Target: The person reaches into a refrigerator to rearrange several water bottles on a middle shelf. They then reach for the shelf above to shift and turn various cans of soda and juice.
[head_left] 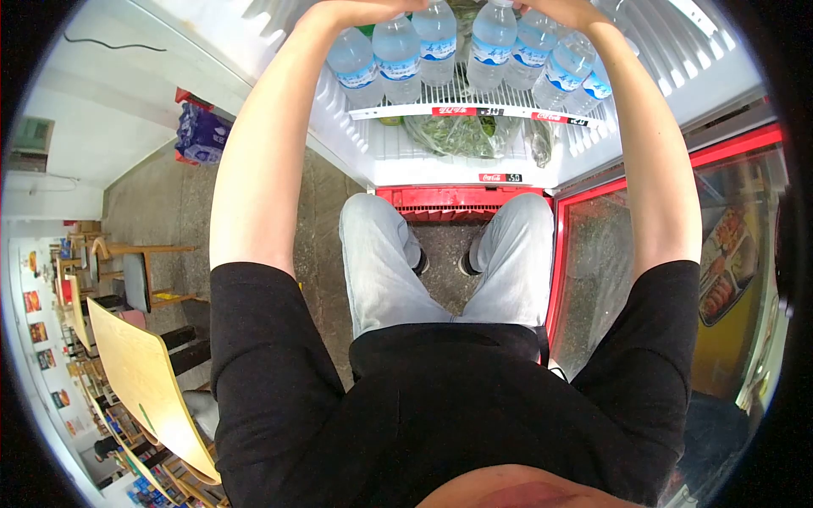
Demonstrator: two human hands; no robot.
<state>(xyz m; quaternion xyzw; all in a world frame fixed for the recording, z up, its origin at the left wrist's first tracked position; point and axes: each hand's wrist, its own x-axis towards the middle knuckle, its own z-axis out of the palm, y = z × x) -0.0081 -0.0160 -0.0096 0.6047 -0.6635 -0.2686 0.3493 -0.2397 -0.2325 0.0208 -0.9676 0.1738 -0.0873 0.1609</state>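
Both hands reach into a refrigerated cabinet, at the top edge of the head view, which cuts them off. My left hand (377, 8) has its fingers closed at the neck of a clear water bottle (437, 42) with a blue label. At the cap of another water bottle (492, 49), the fingers of my right hand (559, 8) are closed too. Both bottles stand upright among several similar ones on the wire shelf (461, 103). Exactly how the fingertips sit on the caps is hidden.
Below, bagged leafy greens (461, 135) lie on the cabinet's lower level. The red-framed glass door (593, 262) stands open on the right. My knees face the red base grille (457, 203). Tables (144, 364) and chairs fill the left side, near a purple package (201, 133).
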